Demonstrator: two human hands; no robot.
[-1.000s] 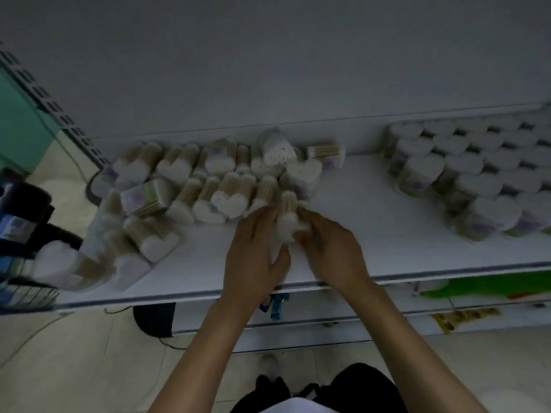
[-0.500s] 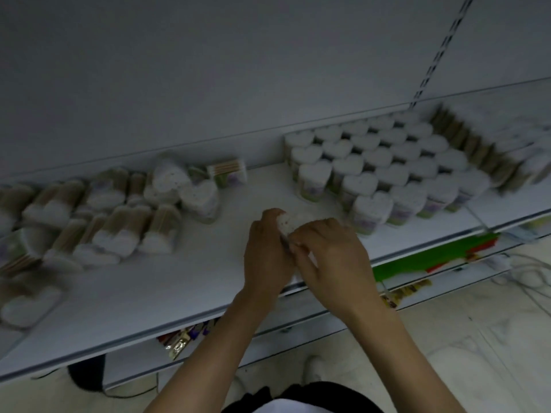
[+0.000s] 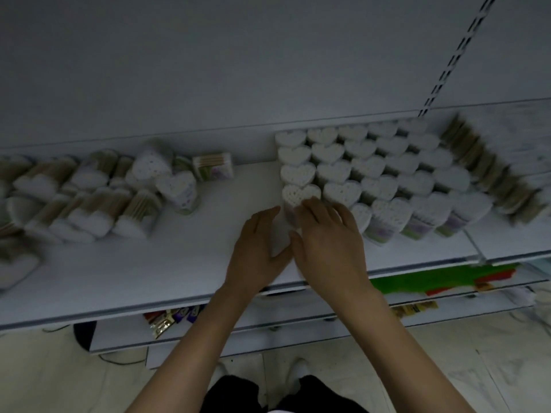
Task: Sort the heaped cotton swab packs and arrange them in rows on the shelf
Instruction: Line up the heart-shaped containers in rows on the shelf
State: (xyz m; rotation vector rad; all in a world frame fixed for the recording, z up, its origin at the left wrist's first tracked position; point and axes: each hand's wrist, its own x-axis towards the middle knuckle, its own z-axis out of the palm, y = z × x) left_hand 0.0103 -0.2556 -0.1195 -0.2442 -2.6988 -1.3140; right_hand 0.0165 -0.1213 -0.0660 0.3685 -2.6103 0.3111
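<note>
Your right hand (image 3: pixel 328 245) grips the heart-shaped pack (image 3: pixel 298 194) at the front-left corner of the rows (image 3: pixel 387 165) on the shelf (image 3: pixel 193 251); your left hand (image 3: pixel 256 248) (fingers straight) presses its side.

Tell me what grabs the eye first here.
Two hands meet at centre: the left hand and right hand flank a heart-shaped pack at the front-left corner of the neat rows on the right of the shelf. To the left lies a jumbled heap of packs, many on their sides.
</note>
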